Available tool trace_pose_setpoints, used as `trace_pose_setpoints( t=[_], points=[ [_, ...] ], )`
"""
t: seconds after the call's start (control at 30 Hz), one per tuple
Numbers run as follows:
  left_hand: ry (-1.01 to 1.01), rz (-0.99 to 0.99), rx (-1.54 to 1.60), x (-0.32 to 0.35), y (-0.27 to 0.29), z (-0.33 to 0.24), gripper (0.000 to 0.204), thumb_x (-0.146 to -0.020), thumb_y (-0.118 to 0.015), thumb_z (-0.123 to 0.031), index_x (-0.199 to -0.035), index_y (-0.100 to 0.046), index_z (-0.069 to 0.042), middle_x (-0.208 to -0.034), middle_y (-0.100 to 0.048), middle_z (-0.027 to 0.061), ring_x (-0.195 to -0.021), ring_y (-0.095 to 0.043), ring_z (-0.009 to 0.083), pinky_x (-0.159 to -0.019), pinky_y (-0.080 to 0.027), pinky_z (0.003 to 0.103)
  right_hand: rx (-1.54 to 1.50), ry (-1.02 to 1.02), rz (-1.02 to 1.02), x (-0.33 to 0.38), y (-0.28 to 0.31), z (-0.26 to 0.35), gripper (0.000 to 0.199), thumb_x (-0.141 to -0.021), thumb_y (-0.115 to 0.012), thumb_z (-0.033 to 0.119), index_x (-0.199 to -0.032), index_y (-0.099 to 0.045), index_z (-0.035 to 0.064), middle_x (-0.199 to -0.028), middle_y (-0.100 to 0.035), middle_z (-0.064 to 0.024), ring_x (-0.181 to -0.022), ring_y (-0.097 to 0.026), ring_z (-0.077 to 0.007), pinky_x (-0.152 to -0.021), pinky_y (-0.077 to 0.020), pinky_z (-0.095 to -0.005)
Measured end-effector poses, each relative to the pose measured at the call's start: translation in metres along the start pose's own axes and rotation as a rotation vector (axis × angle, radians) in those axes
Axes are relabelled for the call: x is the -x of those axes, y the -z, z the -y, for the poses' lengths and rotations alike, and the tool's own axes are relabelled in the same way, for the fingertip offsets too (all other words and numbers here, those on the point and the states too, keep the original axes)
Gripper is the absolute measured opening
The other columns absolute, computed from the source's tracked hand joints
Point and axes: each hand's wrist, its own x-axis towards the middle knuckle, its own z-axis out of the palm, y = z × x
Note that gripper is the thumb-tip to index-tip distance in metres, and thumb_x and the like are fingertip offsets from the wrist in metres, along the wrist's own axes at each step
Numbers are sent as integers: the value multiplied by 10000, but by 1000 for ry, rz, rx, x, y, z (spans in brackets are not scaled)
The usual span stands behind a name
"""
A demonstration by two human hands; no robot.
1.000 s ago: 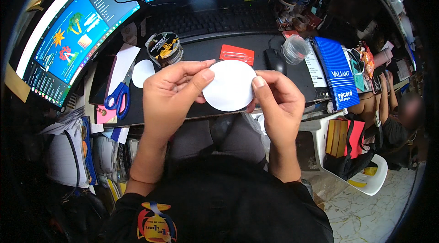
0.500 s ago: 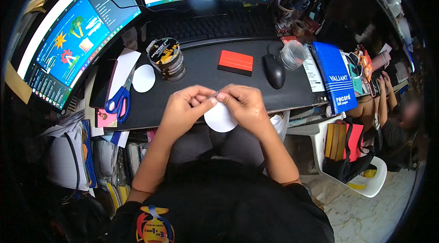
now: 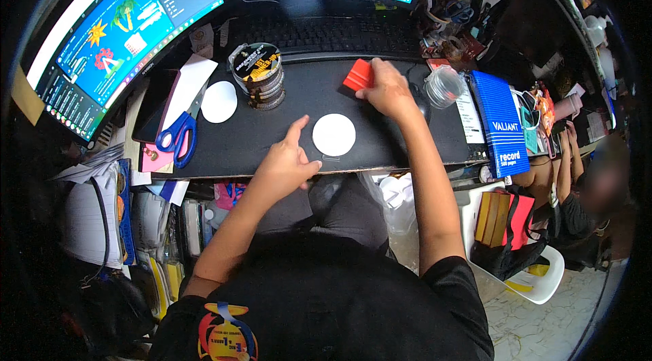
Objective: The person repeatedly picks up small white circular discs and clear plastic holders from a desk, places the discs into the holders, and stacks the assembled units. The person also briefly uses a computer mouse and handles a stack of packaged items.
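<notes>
My right hand (image 3: 389, 89) is closed on a flat red squeegee (image 3: 358, 76), with its fingers over the squeegee's right part. A round white disc (image 3: 334, 135) lies flat on the black desk, near the front edge. My left hand (image 3: 288, 163) hovers just left of that disc, index finger stretched out and thumb apart, with nothing in it. Farther left lies a second white disc (image 3: 219, 101), beside a stack of round discs (image 3: 261, 79) with a dark, yellow-lettered top. A stack of clear round discs (image 3: 445, 86) stands to the right of my right hand.
Blue-handled scissors (image 3: 178, 138) lie at the desk's left end. A black mouse (image 3: 419, 116) is partly hidden by my right arm. A blue record book (image 3: 500, 123) rests at the right, and a keyboard (image 3: 326, 36) lies beneath the monitors. Another person (image 3: 591, 191) sits far right.
The white disc that both hands held over the desk's front edge now lies on the desk. My right hand has moved up and right onto the squeegee; my left hand has let go and opened.
</notes>
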Motion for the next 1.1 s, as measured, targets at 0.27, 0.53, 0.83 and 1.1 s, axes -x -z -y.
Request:
trace_pose_setpoints(
  t=[0.27,0.53,0.83,1.1],
  points=[
    [-216,-234,-404,-28,-18,-1,698,-664,-798,-316,-1239,-490,-65,-689,-586,92,-658,-624,259,-607,-476,362,95,373,-81,101,24,44,233,-706,-594,16,-927,-549,75,-881,-561,-78,-905,-535,-271,-834,-340,-550],
    [-641,-281,-395,-77,10,18,214,-770,-653,-69,-983,-652,-51,-820,-586,102,-701,-579,176,-646,-479,323,153,395,-61,93,2,52,354,-651,-589,-3,-995,-551,74,-895,-577,-70,-910,-527,-274,-838,-337,-542],
    [-410,1,-331,-92,13,1,298,-721,-743,-286,-923,-664,-81,-829,-596,107,-785,-604,245,-687,-474,351,131,447,-113,92,-2,56,283,-631,-567,-59,-877,-545,80,-807,-543,-54,-833,-511,-262,-782,-330,-451],
    [-456,-95,-448,-86,-1,8,179,-828,-626,-197,-855,-613,-21,-961,-585,173,-920,-590,340,-811,-478,408,181,462,7,82,0,56,402,-563,-608,-23,-952,-567,69,-866,-560,-68,-881,-507,-273,-797,-337,-486]
  ],
)
